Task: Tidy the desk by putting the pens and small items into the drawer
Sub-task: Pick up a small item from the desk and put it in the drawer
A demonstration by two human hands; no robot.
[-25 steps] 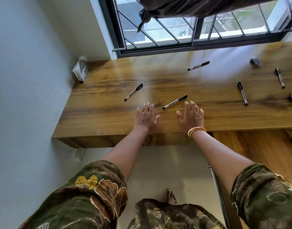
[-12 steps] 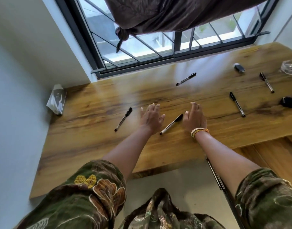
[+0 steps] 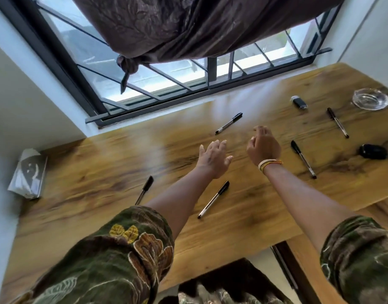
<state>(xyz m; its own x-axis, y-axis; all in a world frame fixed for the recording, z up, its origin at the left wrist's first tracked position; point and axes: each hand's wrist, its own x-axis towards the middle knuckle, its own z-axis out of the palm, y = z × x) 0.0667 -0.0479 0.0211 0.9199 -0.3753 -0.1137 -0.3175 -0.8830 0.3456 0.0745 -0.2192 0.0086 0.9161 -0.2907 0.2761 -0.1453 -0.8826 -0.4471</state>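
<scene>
HEAD VIEW | left hand (image 3: pixel 212 157) empty, fingers spread; right hand (image 3: pixel 263 145) empty, fingers loosely curled; both above wooden tabletop (image 3: pixel 100 172) | RISK: slim black-capped clear pens may roll if nudged | nearest far pen (image 3: pixel 229 123) beside window; near pen (image 3: pixel 213 199) between forearms; drawer unseen

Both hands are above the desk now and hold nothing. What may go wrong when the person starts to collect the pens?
1. The glass ashtray stands near the far right pen; a hasty reach there might knock it.
2. The left forearm partly hides the leftmost pen, so it may be missed or swept off.
3. No drawer is in view, so carried pens may drop on the way.
</scene>
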